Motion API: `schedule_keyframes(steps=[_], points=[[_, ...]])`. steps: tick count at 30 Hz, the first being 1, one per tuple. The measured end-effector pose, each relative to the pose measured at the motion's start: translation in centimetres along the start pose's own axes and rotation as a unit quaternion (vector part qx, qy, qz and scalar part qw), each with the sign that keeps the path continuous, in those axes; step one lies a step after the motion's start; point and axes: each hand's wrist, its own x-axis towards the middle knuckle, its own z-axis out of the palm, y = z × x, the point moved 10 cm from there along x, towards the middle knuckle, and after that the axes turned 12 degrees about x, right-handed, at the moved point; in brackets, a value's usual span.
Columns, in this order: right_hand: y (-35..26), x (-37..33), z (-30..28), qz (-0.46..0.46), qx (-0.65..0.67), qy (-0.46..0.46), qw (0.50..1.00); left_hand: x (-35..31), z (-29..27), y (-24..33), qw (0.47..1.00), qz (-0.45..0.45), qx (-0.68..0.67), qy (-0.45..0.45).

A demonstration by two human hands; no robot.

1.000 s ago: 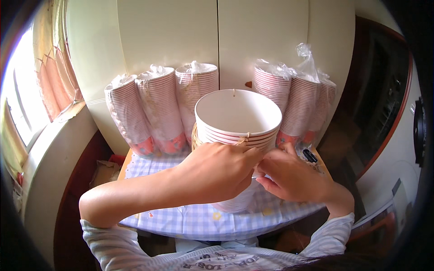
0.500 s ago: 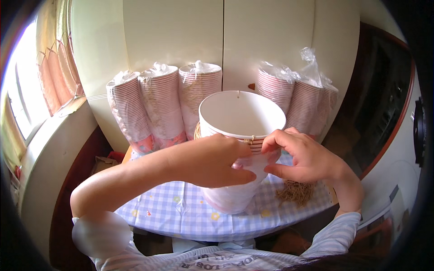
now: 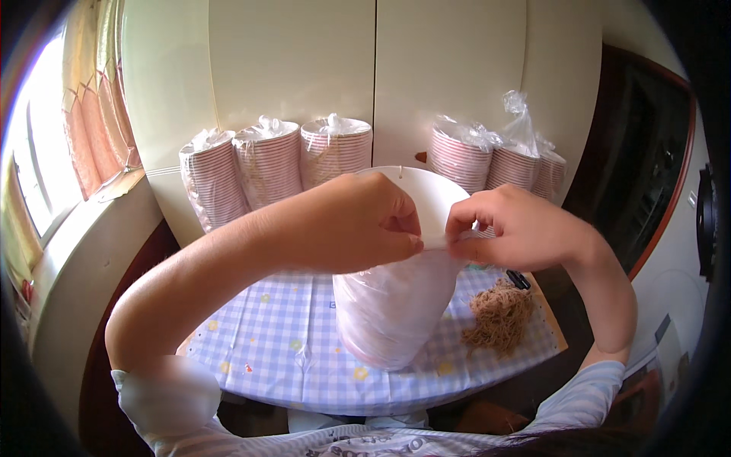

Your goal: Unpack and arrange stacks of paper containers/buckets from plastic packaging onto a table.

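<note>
A tall stack of white paper buckets (image 3: pixel 432 192) stands upright in front of me, its open top showing a small string knot at the far rim. A thin whitish plastic bag (image 3: pixel 392 316) wraps its sides, reaching up to the near rim. My left hand (image 3: pixel 365 221) pinches the bag's edge at the near rim. Close beside it, my right hand (image 3: pixel 525 228) also pinches the bag's edge, thumb against fingers. My left forearm and hand hide part of the rim.
Several bagged bucket stacks line the back: a left group (image 3: pixel 268 164) and a right group (image 3: pixel 461 156). A tangled bundle of brown strings (image 3: pixel 499 314) lies on the checked tablecloth (image 3: pixel 266 343) at right, with a small black object (image 3: pixel 518 279) behind it. A pale cabinet (image 3: pixel 297 61) stands behind.
Both hands have risen to the near rim, drawing the bag up over the red-striped rims. Their fingers have closed from a looser hold.
</note>
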Motion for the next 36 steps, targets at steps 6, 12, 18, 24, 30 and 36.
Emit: schedule_keyframes(steps=[6,12,18,24,30,36], points=[[0.8,1.2,-0.4,0.094,0.191,-0.057,0.975,1.1,-1.2,-1.8,0.995,-0.064,-0.073,-0.002],[-2.2,2.9,-4.3,-0.074,0.158,-0.015,0.984,1.7,-4.1,-1.5,0.993,-0.042,-0.106,0.027],[-2.8,4.0,-3.7,0.009,0.126,-0.093,0.988,1.6,-4.3,-1.9,0.999,0.026,-0.008,-0.026],[-1.1,3.4,-2.4,0.124,-0.105,-0.201,0.966,1.5,-4.9,-1.0,0.973,0.148,-0.179,0.007],[-0.9,4.6,-3.8,0.078,0.2,-0.146,0.966,1.7,-4.4,-4.1,0.98,-0.006,-0.185,-0.076],[-2.1,4.9,-6.7,0.019,0.089,-0.059,0.994,0.7,-2.9,-5.4,0.982,-0.018,0.038,-0.185]])
